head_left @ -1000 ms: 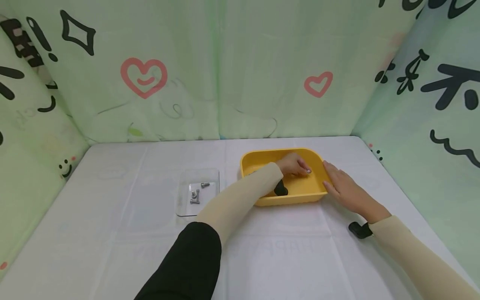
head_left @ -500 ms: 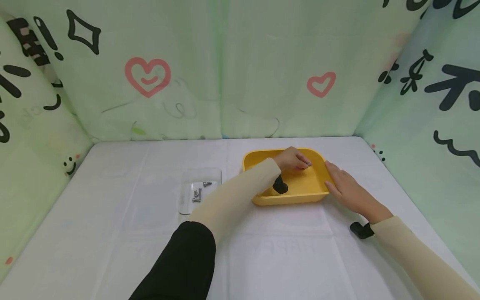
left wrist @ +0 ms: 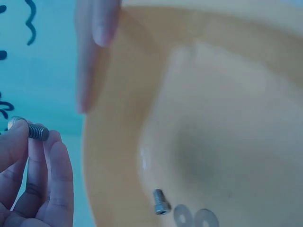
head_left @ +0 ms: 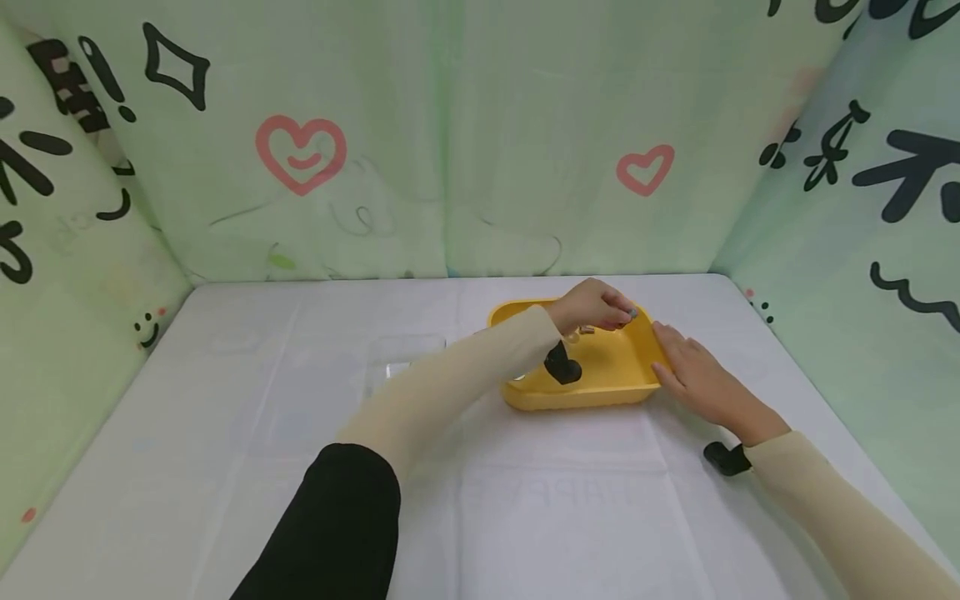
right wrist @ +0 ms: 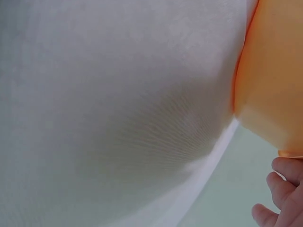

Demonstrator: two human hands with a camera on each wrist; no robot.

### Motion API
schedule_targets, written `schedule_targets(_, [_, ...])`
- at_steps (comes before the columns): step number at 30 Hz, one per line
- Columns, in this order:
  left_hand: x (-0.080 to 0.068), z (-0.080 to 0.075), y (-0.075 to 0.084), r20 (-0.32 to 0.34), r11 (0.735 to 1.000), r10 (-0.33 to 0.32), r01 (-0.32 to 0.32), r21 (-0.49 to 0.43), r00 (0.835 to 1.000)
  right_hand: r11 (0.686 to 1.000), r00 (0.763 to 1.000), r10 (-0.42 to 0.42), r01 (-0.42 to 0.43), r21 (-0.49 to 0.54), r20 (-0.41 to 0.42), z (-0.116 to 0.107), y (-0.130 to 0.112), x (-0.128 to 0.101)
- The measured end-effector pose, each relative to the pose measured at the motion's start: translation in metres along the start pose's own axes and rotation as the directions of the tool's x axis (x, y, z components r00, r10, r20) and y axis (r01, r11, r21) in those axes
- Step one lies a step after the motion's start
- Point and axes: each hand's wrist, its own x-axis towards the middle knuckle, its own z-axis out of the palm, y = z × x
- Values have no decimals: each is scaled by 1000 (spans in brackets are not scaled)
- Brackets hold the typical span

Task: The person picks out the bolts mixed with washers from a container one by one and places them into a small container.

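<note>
A yellow tray [head_left: 525,397] sits on the white table, right of centre. My left hand [head_left: 592,305] hovers over the tray's back part and pinches a small steel screw [left wrist: 34,129] between thumb and fingers. The screw also shows at the fingertips [head_left: 632,314] in the head view. On the tray floor [left wrist: 227,118] lie another screw [left wrist: 161,202] and two washers [left wrist: 195,218]. My right hand [head_left: 693,375] lies flat with straight fingers against the tray's right wall [right wrist: 272,80].
A clear plastic plate [head_left: 397,354] lies left of the tray, partly hidden by my left forearm. Black wrist cameras [head_left: 562,365] sit under both wrists. Green patterned cloth walls [head_left: 450,150] close in the table on three sides.
My left hand rose from the tray floor toward the back right rim, now holding a screw. The right hand stayed against the tray. The head view shifted slightly.
</note>
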Motion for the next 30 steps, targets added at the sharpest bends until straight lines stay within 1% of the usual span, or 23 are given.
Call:
schedule_targets(3, [-9, -5, 9, 24, 1000, 15, -14, -22, 1000, 999, 1000, 17, -16, -38, 21, -3, -1, 1])
schedule_targets(5, [-15, -9, 13, 29, 999, 24, -23, -33, 999, 997, 1000, 14, -13, -70, 25, -5, -2, 1])
schedule_targets(8, [-24, -15, 17, 34, 998, 42, -41, -46, 999, 992, 1000, 3, 0, -127, 23, -9, -4, 1])
schedule_targets(11, [-35, -22, 18, 36, 997, 57, -56, -45, 998, 987, 1000, 4, 0, -158, 24, -11, -7, 1])
schedule_targets(15, [-50, -33, 18, 29, 997, 55, -54, -48, 998, 986, 999, 16, -10, -168, 31, -12, -12, 0])
schedule_targets(19, [-64, -44, 17, 11, 998, 38, -38, -44, 999, 986, 999, 24, -18, -165, 34, -10, -14, 0])
schedule_targets(24, [-78, -56, 10, -9, 998, 43, -43, -47, 999, 988, 999, 32, -27, -151, 31, -7, -14, 0])
schedule_targets(26, [-85, -62, 7, -19, 999, 39, -40, -36, 999, 988, 999, 31, -26, -153, 25, -6, -14, -1])
schedule_targets(30, [-100, -75, 2, -54, 1000, 15, -16, -16, 998, 988, 1000, 17, -15, -151, 10, -4, -13, -1])
